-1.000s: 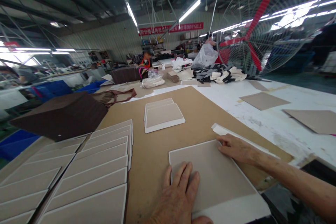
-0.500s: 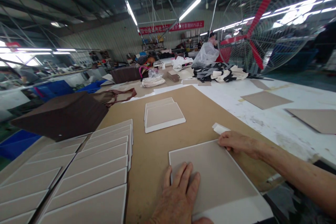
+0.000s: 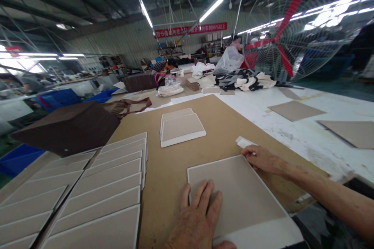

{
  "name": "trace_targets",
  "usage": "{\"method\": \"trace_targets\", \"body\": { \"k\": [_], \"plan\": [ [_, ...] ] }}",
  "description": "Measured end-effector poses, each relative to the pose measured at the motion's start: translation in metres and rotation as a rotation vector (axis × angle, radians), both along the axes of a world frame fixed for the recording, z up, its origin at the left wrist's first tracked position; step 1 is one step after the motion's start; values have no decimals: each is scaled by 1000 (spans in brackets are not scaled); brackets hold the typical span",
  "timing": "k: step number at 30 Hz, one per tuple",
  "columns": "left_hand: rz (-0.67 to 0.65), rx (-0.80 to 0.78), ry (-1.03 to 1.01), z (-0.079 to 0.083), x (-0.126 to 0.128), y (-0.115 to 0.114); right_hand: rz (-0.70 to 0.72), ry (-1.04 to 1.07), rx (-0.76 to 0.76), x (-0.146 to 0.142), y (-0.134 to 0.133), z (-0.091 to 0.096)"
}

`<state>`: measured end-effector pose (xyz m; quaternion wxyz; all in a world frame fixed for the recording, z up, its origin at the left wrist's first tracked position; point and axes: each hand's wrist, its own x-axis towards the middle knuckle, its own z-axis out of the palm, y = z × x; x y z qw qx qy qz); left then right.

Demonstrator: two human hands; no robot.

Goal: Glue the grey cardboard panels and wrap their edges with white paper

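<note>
A flat taupe panel (image 3: 239,190) with thin white borders and a wide white band along its near edge lies in front of me. My left hand (image 3: 198,214) rests on its left side, fingers stretched flat and slightly spread. At the panel's far right corner is my right hand (image 3: 261,159), its fingers curled together against the edge. Whatever those fingertips pinch is hidden. Just beyond them lies a small white strip (image 3: 243,141). A brown board (image 3: 175,163) lies under the panel.
Overlapping rows of similar panels (image 3: 102,194) cover the left side. A small stack of panels (image 3: 182,128) lies farther ahead. Behind the rows stands a dark brown block-shaped pile (image 3: 70,124). Taupe sheets (image 3: 296,110) lie on the white table (image 3: 280,136); a large fan (image 3: 276,41) stands beyond.
My right hand has shifted very slightly left along the panel's corner. The left hand stays flat on the panel, and the panel has hardly moved.
</note>
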<state>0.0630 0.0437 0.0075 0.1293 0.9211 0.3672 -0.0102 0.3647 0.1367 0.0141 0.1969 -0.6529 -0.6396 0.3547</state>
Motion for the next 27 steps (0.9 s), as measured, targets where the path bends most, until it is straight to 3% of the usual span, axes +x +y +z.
{"method": "trace_targets", "body": {
  "k": [8, 15, 18, 21, 24, 27],
  "plan": [
    [-2, 7, 4, -2, 0, 1, -82, -6, -71, -8, 10, 10],
    [-15, 55, 3, -4, -1, 1, -56, 81, -35, -1, 6, 24],
    [-27, 64, -14, -8, -3, 0, -16, 239, -54, 0, -9, 32],
    [-26, 51, -70, -14, -6, -2, 50, 616, -203, -3, -31, 37],
    [161, 118, -274, -24, -11, -6, 20, 875, -321, -2, -54, 35],
    [524, 29, -595, -30, -16, -10, -98, 790, -248, 7, -67, 23]
  ]
}}
